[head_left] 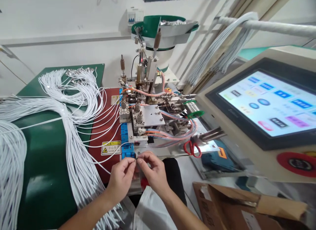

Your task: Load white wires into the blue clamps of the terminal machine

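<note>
My left hand (121,177) is closed in a pinch at the front edge of the machine. My right hand (154,173) pinches right beside it, and the fingertips of both almost meet. Something small and dark shows between them, too small to name. A white cable (102,167) runs from the bundle towards my left hand and passes out of sight behind it. Just beyond my fingers is a row of blue cable holders (127,150), with several white cables leading into it. The metal machine (150,116) stands behind them.
Thick bundles of white cables (74,151) lie on the green table (44,177) at the left. Red-handled scissors (192,148) rest on the machine's right side. A touchscreen (269,101) stands at the right, above an open cardboard box (227,207). A green-rimmed feeder bowl (153,25) is at the back.
</note>
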The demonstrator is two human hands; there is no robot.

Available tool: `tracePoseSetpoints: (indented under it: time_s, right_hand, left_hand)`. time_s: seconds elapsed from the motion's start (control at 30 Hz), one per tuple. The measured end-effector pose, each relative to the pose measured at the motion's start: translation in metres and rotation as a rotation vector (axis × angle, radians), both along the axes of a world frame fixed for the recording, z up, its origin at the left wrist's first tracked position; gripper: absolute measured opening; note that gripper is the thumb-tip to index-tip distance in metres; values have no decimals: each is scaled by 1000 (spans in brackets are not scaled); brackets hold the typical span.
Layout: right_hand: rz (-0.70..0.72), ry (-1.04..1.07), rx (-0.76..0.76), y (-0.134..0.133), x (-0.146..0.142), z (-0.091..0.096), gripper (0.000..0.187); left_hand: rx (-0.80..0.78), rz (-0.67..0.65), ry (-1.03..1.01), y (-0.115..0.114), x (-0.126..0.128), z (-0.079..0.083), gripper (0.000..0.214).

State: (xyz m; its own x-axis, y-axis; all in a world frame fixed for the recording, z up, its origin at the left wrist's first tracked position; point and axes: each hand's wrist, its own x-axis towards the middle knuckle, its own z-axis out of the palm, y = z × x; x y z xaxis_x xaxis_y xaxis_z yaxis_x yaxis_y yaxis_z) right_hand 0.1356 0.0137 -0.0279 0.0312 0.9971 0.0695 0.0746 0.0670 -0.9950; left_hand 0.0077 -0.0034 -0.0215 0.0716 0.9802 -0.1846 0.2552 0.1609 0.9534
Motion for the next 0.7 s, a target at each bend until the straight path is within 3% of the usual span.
tracePoseSetpoints:
  time_s: [0.3,0.4,0.7]
  right_hand:
    - [10,-13,-85,-5,-2,-7,16]
    - [-9,54,-108,-3,0,-6,13]
    - [-17,-68,-5,2,0,-3,15]
  left_hand:
    - [12,53,-40,0,0,-4,20]
    - [5,11,-46,-1,-1,-6,31]
    - [64,-16,50,0,-2,-8,34]
